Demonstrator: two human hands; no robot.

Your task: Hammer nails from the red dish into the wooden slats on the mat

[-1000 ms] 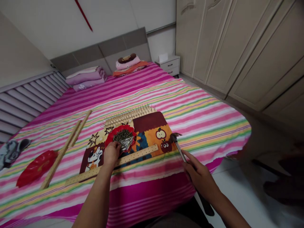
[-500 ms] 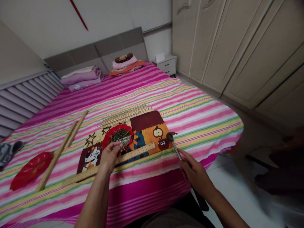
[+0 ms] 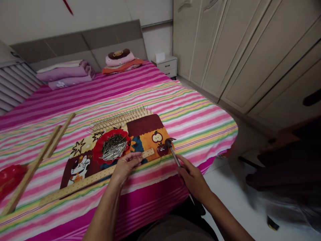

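Observation:
My right hand point(image 3: 193, 179) is wrapped round a hammer point(image 3: 175, 156), its head over the apple picture on a patterned mat point(image 3: 145, 125). My left hand point(image 3: 126, 165) is over a pale wooden strip with rows of small holes point(image 3: 100, 174), near the strip's right end. Its thumb and fingers are pinched together; whatever is between them is too small to make out. Just behind that hand, a red scalloped bowl point(image 3: 97, 150) full of loose nails point(image 3: 114, 147) sits on the mat. Along the mat's far edge lies another strip point(image 3: 120, 121) with rows of nails standing up from it.
Bare wooden strips point(image 3: 32, 174) lie to the left, with a red dish point(image 3: 11, 179) beside them. Everything rests on a striped bedspread point(image 3: 195, 124). Folded bedding point(image 3: 67, 73) is stacked near the headboard point(image 3: 65, 43). Wardrobe doors point(image 3: 225, 43) stand at the right.
My left hand has moved from the nails in the bowl to the right and down, onto the holed strip. My right hand still holds the hammer. The view has shifted to the right.

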